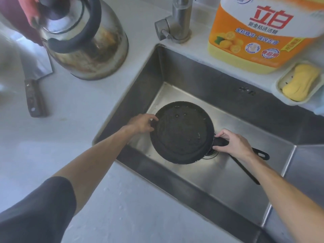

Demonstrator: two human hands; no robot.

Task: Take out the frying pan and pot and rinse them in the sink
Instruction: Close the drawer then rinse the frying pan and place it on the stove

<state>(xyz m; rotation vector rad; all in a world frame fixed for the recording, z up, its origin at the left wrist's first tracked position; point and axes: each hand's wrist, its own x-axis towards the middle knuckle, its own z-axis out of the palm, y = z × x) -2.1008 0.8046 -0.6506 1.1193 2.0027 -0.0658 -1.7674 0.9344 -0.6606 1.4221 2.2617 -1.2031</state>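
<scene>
Black round frying pan [182,133] held low inside the stainless steel sink [201,81].
Left hand [142,124] has its grip curled on the pan's far rim; right hand [233,143] clasps the black handle beside the drain. A stained steel kettle [91,48] stands on the white counter [70,137].

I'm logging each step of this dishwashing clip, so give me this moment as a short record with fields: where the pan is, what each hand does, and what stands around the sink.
pan: black frying pan, held in the sink, above the drain
left hand: left hand grips the pan's rim on the far side from the handle
right hand: right hand holds the pan's handle near its base
water: no stream visible from the faucet
counter left: steel kettle, cleaver
counter right: detergent bottle, yellow soap in a dish
pot: not seen
</scene>
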